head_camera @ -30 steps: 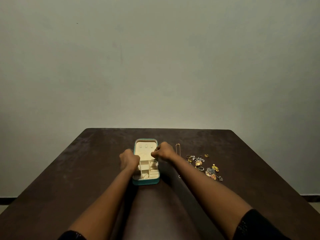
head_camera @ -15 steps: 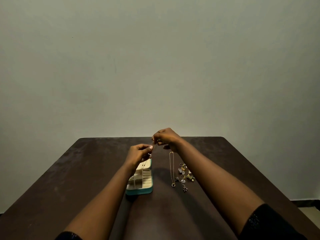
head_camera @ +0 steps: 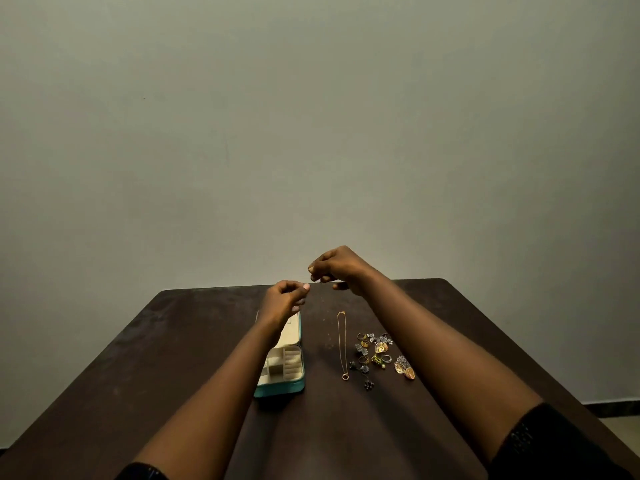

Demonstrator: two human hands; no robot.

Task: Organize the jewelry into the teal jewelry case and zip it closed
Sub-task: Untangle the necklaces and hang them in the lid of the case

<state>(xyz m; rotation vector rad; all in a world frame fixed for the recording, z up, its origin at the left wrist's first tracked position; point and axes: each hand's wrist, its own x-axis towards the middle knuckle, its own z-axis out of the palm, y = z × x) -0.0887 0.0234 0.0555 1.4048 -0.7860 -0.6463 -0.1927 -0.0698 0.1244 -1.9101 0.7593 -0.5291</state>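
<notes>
Plain grey-green wall [head_camera: 311, 133] fills most of the view, and below it a dark brown table [head_camera: 138, 375] runs toward the person, whose black sleeves show at the bottom corners. A second ago both hands were down at the case; now they are lifted clear of it and held up over the table's far edge. The left hand [head_camera: 282, 301] hangs at 12 o'clock from the case, fingers curled with thumb against forefinger; whether it holds anything cannot be told. The case [head_camera: 278, 389] lies open near the table's middle, partly behind the left forearm. Its cream lid is laid back toward 12 o'clock and its small compartments face up, and what they hold is too small to make out. The right hand [head_camera: 337, 268] is just at 2 o'clock from the left, fingertips nearly meeting it, and seems to pinch a small piece [head_camera: 313, 278] that shows only as a glint. The lift suggests one fine item is being handled in the air, perhaps a clasp, before it goes in. At 3 o'clock from the case a gold necklace [head_camera: 342, 344] lies straight on the table, and further toward 3 o'clock sits a pile [head_camera: 381, 355] of rings and earrings. With that much left outside, the sorting looks barely begun and the zip is far off.
</notes>
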